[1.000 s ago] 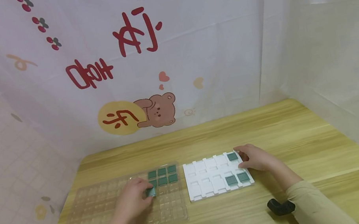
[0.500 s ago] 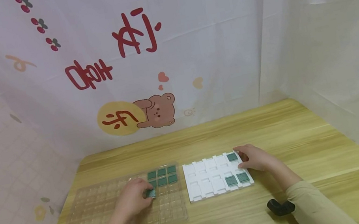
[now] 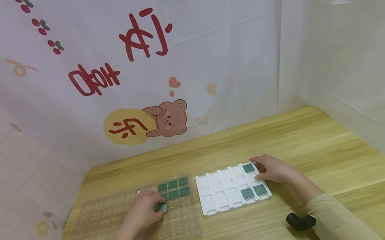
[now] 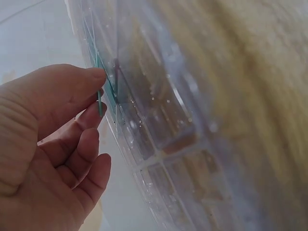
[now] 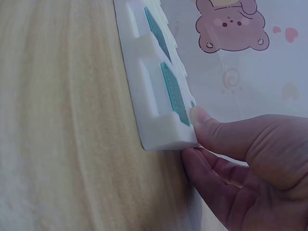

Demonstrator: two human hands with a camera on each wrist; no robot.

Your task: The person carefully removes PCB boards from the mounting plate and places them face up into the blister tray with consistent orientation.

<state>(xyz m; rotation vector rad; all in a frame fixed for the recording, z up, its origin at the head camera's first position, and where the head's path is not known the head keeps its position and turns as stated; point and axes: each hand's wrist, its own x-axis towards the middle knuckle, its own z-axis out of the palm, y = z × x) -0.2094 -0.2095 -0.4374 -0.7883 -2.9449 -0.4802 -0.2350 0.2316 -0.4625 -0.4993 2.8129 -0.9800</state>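
In the head view my left hand point(image 3: 143, 212) is over the clear plastic tray point(image 3: 185, 222), pinching a small green circuit board point(image 3: 162, 207) between thumb and fingers. Seen from the left wrist, that board point(image 4: 99, 103) stands edge-on near the tray's pockets, and whether it touches them I cannot tell. My right hand point(image 3: 274, 169) grips the right edge of a white tray point(image 3: 221, 189), thumb on top and fingers at its side in the right wrist view. That tray bears three green boards, one at the back right corner and two along the front point(image 3: 260, 190).
Several more green boards point(image 3: 184, 191) sit in pockets at the clear tray's back right. Both trays lie side by side on a wooden table point(image 3: 243, 231), a narrow gap between them. A printed cloth point(image 3: 237, 65) hangs behind the table. Black wrist mounts point(image 3: 301, 221) stick out near the sleeves.
The board in my left hand has tilted slightly, its face looking plainer than before. Both hands stay almost in place.
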